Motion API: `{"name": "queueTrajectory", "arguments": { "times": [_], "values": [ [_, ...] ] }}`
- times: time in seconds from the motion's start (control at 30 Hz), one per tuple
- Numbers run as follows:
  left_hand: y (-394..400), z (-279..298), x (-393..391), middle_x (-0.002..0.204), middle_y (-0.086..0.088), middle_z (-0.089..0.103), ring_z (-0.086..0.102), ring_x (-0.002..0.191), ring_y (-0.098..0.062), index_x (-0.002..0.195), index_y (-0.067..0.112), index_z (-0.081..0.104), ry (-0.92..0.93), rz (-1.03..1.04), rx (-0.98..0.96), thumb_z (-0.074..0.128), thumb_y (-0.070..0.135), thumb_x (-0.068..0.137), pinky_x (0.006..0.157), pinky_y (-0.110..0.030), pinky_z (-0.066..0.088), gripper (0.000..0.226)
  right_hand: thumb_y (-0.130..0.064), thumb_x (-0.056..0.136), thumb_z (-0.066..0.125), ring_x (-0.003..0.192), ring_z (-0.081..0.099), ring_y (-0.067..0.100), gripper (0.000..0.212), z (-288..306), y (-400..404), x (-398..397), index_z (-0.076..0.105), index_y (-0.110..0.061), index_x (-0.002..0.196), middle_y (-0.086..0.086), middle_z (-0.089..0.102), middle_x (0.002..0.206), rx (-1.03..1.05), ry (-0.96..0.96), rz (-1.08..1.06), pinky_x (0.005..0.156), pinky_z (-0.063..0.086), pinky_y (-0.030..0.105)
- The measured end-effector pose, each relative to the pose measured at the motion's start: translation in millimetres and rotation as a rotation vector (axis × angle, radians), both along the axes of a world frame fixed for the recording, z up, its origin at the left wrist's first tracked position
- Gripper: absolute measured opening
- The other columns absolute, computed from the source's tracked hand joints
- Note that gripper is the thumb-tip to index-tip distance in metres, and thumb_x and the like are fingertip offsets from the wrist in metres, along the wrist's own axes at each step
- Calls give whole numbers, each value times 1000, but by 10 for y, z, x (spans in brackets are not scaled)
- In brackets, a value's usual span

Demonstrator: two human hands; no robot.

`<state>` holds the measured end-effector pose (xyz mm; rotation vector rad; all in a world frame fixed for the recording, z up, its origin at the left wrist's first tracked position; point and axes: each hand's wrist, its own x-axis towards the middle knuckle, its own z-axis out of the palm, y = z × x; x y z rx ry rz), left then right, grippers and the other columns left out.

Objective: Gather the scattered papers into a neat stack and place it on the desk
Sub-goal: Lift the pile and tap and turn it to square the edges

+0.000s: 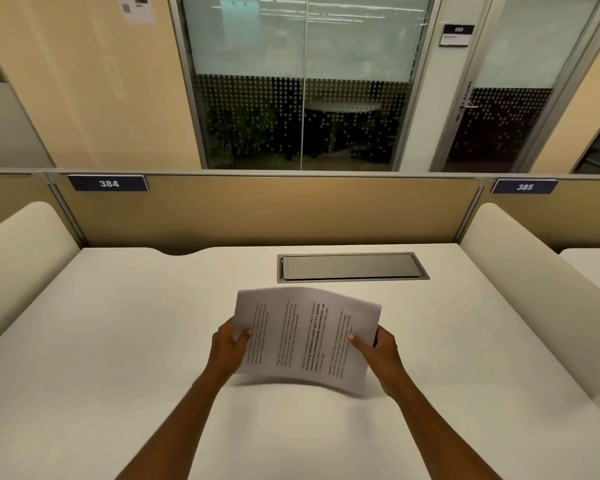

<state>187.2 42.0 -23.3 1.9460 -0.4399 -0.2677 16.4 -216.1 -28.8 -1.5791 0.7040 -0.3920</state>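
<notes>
Papers point(305, 337) in one stack, gripped by left hand point(227, 348) and right hand point(378, 355), above one desk point(118, 341)

Qty: 1 stack of papers point(305, 337); sheet count not discernible. 2 hands: left hand point(227, 348), right hand point(378, 355). 1 desk point(118, 341). 1 cable hatch point(352, 267). 2 no. plates: 384 plate point(108, 183), 385 plate point(524, 187). 1 door sign point(458, 35).
</notes>
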Motion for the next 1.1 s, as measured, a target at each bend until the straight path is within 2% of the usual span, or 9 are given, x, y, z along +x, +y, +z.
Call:
{"name": "queueTrajectory", "arguments": {
  "times": [0.07, 0.2, 0.3, 0.43, 0.6, 0.77, 0.9, 1.0, 1.1],
  "values": [
    [-11, 166, 108, 98, -4, 70, 70, 87, -23, 105, 22, 60, -45, -68, 65, 46, 33, 85, 67, -30, 57, 27, -19, 83, 74, 92, 70, 25, 31, 99, -79, 5, 59, -19, 110, 9, 70, 103, 2, -24, 2, 78, 61, 42],
    [-78, 506, 350, 101, -4, 69, 69, 89, -23, 110, 18, 62, -109, -195, 194, 43, 34, 89, 72, -33, 57, 32, -17, 78, 78, 90, 68, 29, 32, 274, -249, 23, 58, -13, 102, 13, 67, 100, -60, -14, 39, 73, 61, 37],
    [-155, 752, 502, 108, -4, 67, 66, 94, -22, 113, 15, 64, -169, -261, 249, 49, 16, 95, 75, -30, 50, 23, -17, 77, 79, 91, 70, 32, 31, 380, -363, 23, 60, -12, 101, 13, 72, 100, -59, 8, 101, 75, 61, 40],
    [-254, 1067, 630, 108, -4, 66, 63, 97, -22, 109, 16, 65, -208, -357, 321, 49, 8, 93, 76, -29, 48, 23, -24, 79, 77, 94, 70, 23, 35, 455, -355, 48, 61, -19, 110, 5, 72, 104, -175, 140, 291, 70, 57, 25],
    [-394, 1269, 679, 110, -7, 67, 63, 101, -25, 108, 12, 65, -241, -439, 430, 52, 7, 91, 85, -38, 51, 22, -36, 88, 65, 95, 67, 15, 32, 394, -228, 108, 64, -21, 116, -3, 68, 113, -363, 245, 480, 74, 54, 22],
    [-465, 1236, 639, 97, -3, 64, 63, 89, -25, 94, 16, 61, -249, -263, 347, 68, 20, 86, 75, -35, 51, 11, -34, 93, 58, 97, 67, 20, 29, 324, -148, 63, 62, -14, 114, 2, 68, 112, -312, 211, 408, 85, 58, 36],
    [-413, 1144, 622, 78, -2, 65, 64, 71, -20, 89, 20, 58, -274, -61, 285, 83, 43, 68, 66, -35, 53, 40, -44, 88, 57, 99, 66, 19, 32, 246, -167, -27, 60, -23, 113, -3, 68, 111, -275, 188, 383, 89, 57, 43],
    [-327, 1094, 585, 72, -4, 69, 68, 68, -19, 94, 20, 60, -165, 34, 169, 84, 50, 63, 64, -34, 54, 50, -52, 83, 57, 99, 67, 17, 43, 214, -174, -93, 59, -24, 115, -3, 68, 111, -242, 169, 368, 89, 57, 41],
    [-215, 1061, 533, 87, -10, 74, 70, 83, -26, 99, 14, 67, 80, 19, -48, 84, 46, 66, 69, -35, 52, 49, -43, 90, 59, 100, 66, 17, 32, 201, -156, -149, 59, -23, 116, -2, 68, 112, -176, 150, 351, 87, 58, 35]
  ]
}}
